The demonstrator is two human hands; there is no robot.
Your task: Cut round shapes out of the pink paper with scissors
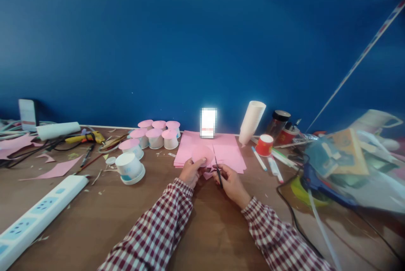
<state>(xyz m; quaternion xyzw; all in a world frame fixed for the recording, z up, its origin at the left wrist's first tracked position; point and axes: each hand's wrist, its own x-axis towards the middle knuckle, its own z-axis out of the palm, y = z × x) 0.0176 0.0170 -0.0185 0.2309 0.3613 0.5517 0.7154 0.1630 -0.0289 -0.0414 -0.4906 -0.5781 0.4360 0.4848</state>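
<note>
Between the thumb and fingers of my left hand [191,172] is a pink paper disc [201,154], round along the edge I can see. My right hand [232,183] grips a pair of dark-handled scissors [219,175], whose blades point up and away at the disc's right side. Whether the blades touch the paper I cannot tell. Under and behind both hands lies a stack of pink paper sheets [236,148]. Small pink scraps show just below the disc.
Paper cups with pink tops [155,138] stand at left, near a white cup [128,167]. A power strip [38,214] lies front left. Behind the paper is a lit phone [208,123]; rightward are stacked cups [251,121], a red cup [264,146] and a blue glue gun [325,186].
</note>
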